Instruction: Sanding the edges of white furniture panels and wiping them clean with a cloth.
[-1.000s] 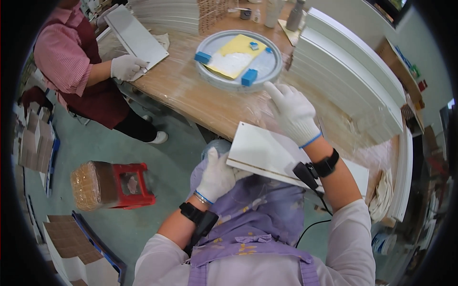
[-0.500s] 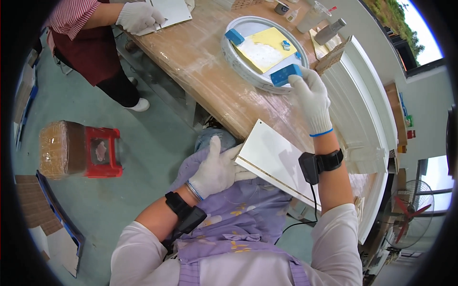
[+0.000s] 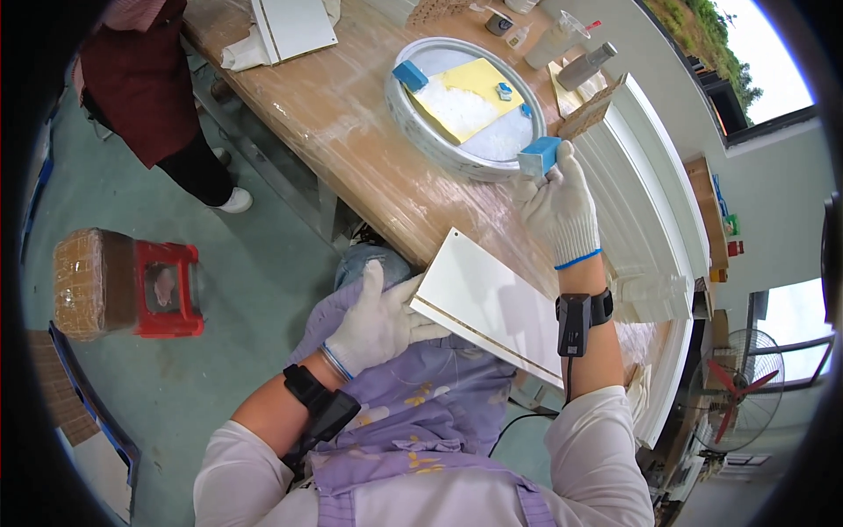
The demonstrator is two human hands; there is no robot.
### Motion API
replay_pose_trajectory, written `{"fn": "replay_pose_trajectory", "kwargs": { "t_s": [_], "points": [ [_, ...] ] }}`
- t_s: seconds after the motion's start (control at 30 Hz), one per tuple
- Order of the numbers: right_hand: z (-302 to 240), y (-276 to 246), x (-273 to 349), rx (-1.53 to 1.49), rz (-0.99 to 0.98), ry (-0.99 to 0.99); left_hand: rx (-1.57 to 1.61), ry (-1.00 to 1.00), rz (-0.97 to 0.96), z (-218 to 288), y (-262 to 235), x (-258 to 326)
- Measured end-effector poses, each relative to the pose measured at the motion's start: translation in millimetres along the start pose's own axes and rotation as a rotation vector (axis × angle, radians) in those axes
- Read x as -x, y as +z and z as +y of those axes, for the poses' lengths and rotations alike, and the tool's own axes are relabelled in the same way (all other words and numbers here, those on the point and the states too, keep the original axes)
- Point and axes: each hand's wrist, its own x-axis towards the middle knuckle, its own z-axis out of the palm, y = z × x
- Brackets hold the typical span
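White cotton gloves cover both of my hands, and nearest to me the left hand [image 3: 379,321] lies fingers spread against the near edge of a white panel [image 3: 496,307], steadying it across my lap without closing round it. That panel, with a thin dark line running near its long edge, tilts from my knees up against the edge of the wooden bench [image 3: 351,114]. Just beyond it my right hand [image 3: 562,206] is up at the rim of a round metal basin [image 3: 413,123] and is closed on a blue sponge block [image 3: 538,156], pinched at the fingertips. So the block sits above and beyond the panel, apart from it, and by my reckoning the panel's face has not yet been wiped; picking up the block looks like the only part in hand. Inside the basin lie a yellow sheet [image 3: 474,88] and a second blue block [image 3: 409,75]. Farther off, stacked white panels [image 3: 650,202] run along the right, and another person in a dark red apron [image 3: 145,79] stands at the bench's far end.
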Motion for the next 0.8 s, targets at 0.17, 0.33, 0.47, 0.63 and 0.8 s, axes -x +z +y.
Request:
{"fn": "replay_pose_trajectory", "kwargs": {
  "t_s": [0.17, 0.33, 0.47, 0.63, 0.8],
  "points": [
    [-2, 8, 3, 0.169, -0.065, -0.095, -0.030, 0.001, 0.008, 4, 4, 1],
    [-3, 24, -26, 1.142, 0.064, -0.521, -0.021, -0.035, 0.043, 5, 3, 1],
    [-3, 44, -58, 1.650, 0.377, -0.590, -0.010, -0.043, 0.012, 1, 3, 3],
    [2, 52, -97, 1.811, 0.300, -0.653, -0.014, -0.050, -0.031, 3, 0, 3],
    [9, 55, -119, 1.898, 0.235, -0.686, 0.076, -0.085, -0.062, 8, -4, 0]
  ]
}}
